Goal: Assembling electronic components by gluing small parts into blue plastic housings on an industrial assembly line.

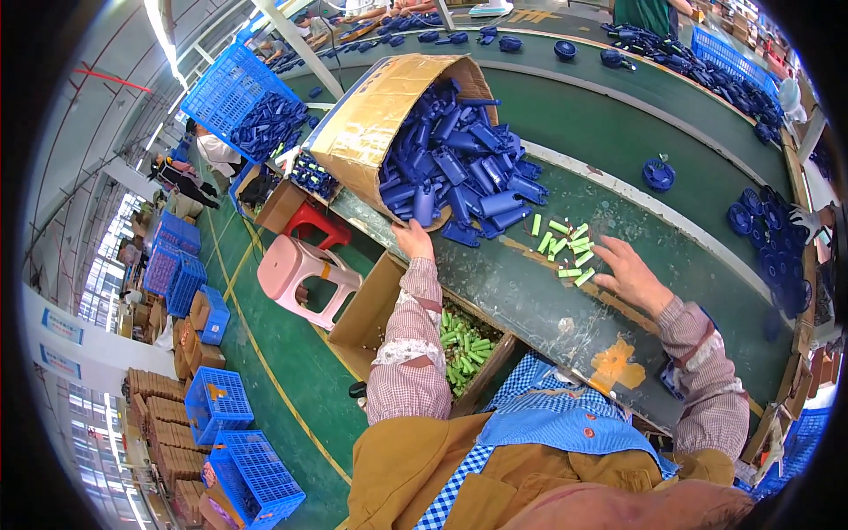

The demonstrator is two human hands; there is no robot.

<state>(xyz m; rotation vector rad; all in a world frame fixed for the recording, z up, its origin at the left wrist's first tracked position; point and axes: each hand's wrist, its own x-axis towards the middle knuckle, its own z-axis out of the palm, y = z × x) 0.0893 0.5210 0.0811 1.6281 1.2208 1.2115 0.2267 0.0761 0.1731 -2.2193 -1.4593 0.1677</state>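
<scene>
My left hand is at the lower rim of a tipped cardboard box, its fingers closed at the edge. Dark blue plastic housings spill out of the box's mouth onto the green work surface. Over that surface, my right hand is spread open with nothing in its fingers. Just left of its fingertips lie several light green cylindrical battery cells in a loose group. More green cells fill an open carton below the surface's edge, beside my left forearm.
A pink stool and a red stool stand left of the bench. Beyond it, a green conveyor belt carries round blue parts. Blue crates line the floor. At far right, another person's gloved hand is near blue rings.
</scene>
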